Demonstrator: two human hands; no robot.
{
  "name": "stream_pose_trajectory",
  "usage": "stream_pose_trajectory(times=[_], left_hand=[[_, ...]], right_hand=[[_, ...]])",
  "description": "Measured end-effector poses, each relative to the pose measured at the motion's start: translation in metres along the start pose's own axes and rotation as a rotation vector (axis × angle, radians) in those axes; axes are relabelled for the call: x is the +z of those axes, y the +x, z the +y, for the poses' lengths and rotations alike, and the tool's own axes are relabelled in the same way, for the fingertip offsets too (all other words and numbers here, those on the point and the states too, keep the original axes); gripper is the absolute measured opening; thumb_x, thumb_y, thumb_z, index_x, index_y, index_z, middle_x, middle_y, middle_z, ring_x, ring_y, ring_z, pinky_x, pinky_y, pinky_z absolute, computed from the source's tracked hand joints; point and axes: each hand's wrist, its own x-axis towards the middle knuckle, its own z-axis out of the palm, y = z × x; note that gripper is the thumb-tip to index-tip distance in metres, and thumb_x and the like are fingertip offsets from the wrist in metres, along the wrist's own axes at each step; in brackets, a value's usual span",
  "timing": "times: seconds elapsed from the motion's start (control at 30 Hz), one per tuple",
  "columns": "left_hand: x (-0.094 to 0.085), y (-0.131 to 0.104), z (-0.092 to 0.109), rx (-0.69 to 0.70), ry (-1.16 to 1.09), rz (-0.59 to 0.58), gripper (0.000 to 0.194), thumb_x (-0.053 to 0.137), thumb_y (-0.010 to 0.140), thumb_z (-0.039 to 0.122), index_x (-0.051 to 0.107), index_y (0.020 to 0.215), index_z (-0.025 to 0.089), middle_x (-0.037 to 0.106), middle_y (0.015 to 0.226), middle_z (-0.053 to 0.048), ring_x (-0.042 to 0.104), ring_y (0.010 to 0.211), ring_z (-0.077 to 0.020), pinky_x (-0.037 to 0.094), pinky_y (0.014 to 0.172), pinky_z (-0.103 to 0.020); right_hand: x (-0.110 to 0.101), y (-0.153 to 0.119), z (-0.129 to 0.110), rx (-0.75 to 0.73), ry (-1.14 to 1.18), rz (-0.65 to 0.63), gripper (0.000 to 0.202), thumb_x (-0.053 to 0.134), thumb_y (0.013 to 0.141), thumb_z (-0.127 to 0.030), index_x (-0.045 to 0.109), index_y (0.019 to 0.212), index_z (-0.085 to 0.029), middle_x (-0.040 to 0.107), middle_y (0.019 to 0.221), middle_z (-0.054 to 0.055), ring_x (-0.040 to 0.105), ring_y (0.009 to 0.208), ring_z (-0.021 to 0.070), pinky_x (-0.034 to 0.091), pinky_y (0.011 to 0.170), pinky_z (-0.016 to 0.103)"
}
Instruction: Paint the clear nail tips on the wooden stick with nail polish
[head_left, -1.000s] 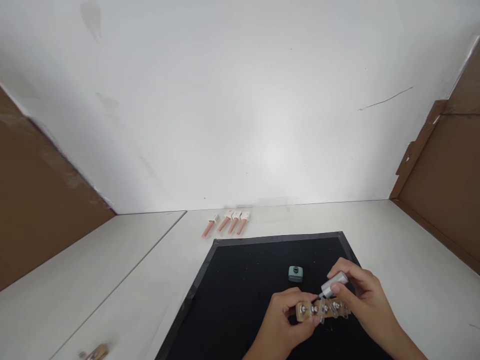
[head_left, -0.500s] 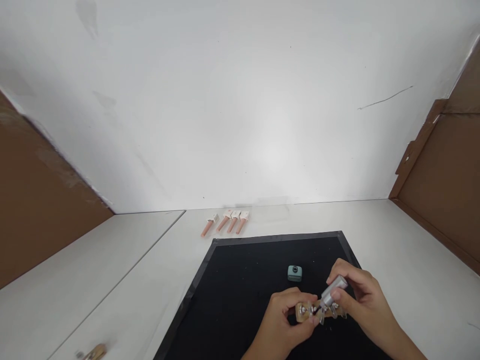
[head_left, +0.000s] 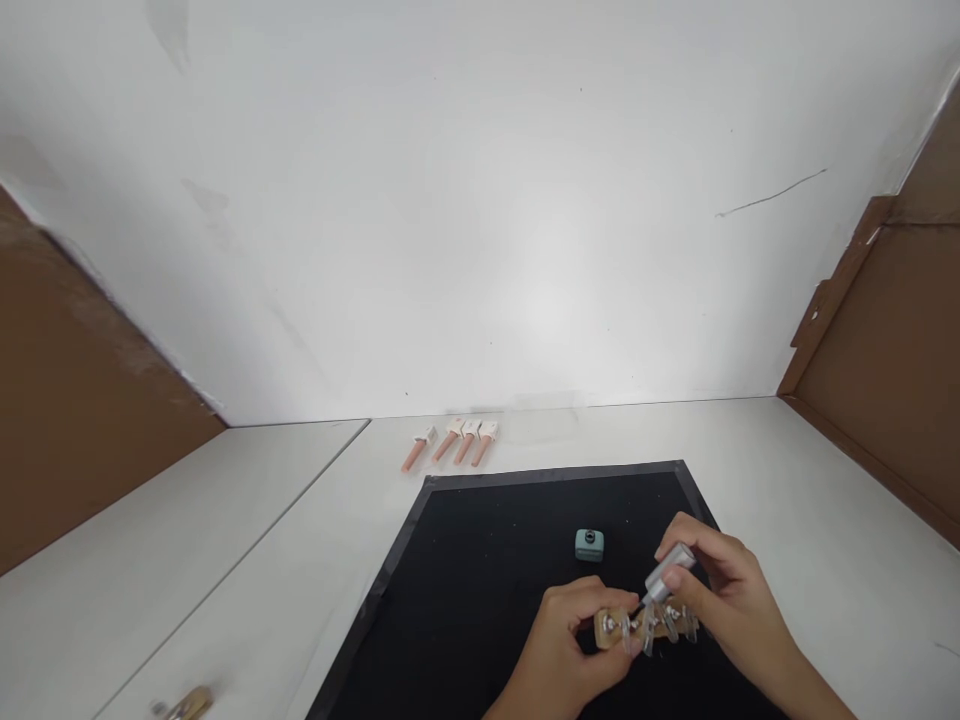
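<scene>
My left hand is closed round the left end of a wooden nail display stand, which carries several clear false nails in a row. Between thumb and fingers of my right hand is a nail polish brush with a silver cap-handle. It slants down to the left, its dark tip near the nails at the left part of the stand; whether it touches one I cannot tell. Just beyond my hands, an uncapped teal nail polish bottle stands upright on the black mat.
Several bottles with white bodies and pink caps lie in a row beyond the mat, by the white wall. At the lower left edge lies another wooden piece, partly cut off. Brown panels flank the white table.
The brush in my right hand has shifted slightly, and more of the nails on the stand shows. The stand has tilted a little in my left hand. The bottle has stayed put.
</scene>
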Motion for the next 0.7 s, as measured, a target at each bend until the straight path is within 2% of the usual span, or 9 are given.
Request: stream_pose_trajectory(times=[0.13, 0.3, 0.4, 0.6, 0.7], left_hand=[[0.0005, 0.0027, 0.0053, 0.014, 0.022, -0.002, 0.017, 0.063, 0.063, 0.020, 0.074, 0.072, 0.013, 0.046, 0.056, 0.001, 0.041, 0.050, -0.0103, 0.034, 0.049, -0.022], [0.0030, 0.0018, 0.0012, 0.061, 0.043, -0.007, 0.017, 0.062, 0.065, 0.021, 0.074, 0.069, 0.011, 0.044, 0.054, 0.001, 0.042, 0.050, -0.0107, 0.033, 0.049, -0.023], [0.0029, 0.0004, -0.0015, 0.078, 0.045, 0.012, 0.020, 0.061, 0.065, 0.022, 0.075, 0.074, 0.010, 0.045, 0.055, 0.001, 0.041, 0.049, -0.0105, 0.034, 0.049, -0.023], [0.0027, 0.0025, 0.0026, 0.032, 0.081, 0.006, 0.019, 0.062, 0.062, 0.017, 0.075, 0.075, 0.011, 0.048, 0.056, 0.001, 0.045, 0.050, -0.0110, 0.036, 0.051, -0.022], [0.0039, 0.0030, 0.0031, 0.044, 0.092, 0.010, 0.016, 0.062, 0.063, 0.017, 0.074, 0.073, 0.013, 0.048, 0.056, 0.001, 0.045, 0.051, -0.0111, 0.036, 0.051, -0.022]], right_hand=[[0.0015, -0.0017, 0.0023, 0.044, 0.050, -0.105, 0.030, 0.059, 0.081, -0.047, 0.057, 0.067, -0.020, 0.046, 0.062, -0.002, 0.047, 0.047, 0.0118, 0.042, 0.041, 0.022], [0.0016, 0.0000, 0.0067, 0.014, -0.112, 0.014, 0.023, 0.060, 0.081, -0.036, 0.057, 0.064, -0.020, 0.052, 0.061, -0.001, 0.050, 0.056, 0.0154, 0.046, 0.053, 0.026], [-0.0003, 0.0008, 0.0059, 0.021, -0.097, 0.057, 0.023, 0.061, 0.081, -0.037, 0.058, 0.065, -0.020, 0.052, 0.060, -0.001, 0.051, 0.055, 0.0154, 0.045, 0.053, 0.026], [-0.0012, -0.0008, 0.0050, -0.041, -0.010, -0.094, 0.028, 0.059, 0.083, -0.041, 0.056, 0.065, -0.020, 0.047, 0.061, -0.002, 0.047, 0.051, 0.0124, 0.043, 0.046, 0.022], [0.0004, -0.0009, 0.0067, -0.046, -0.060, -0.098, 0.026, 0.060, 0.082, -0.038, 0.054, 0.063, -0.020, 0.047, 0.060, -0.002, 0.047, 0.051, 0.0129, 0.042, 0.046, 0.023]])
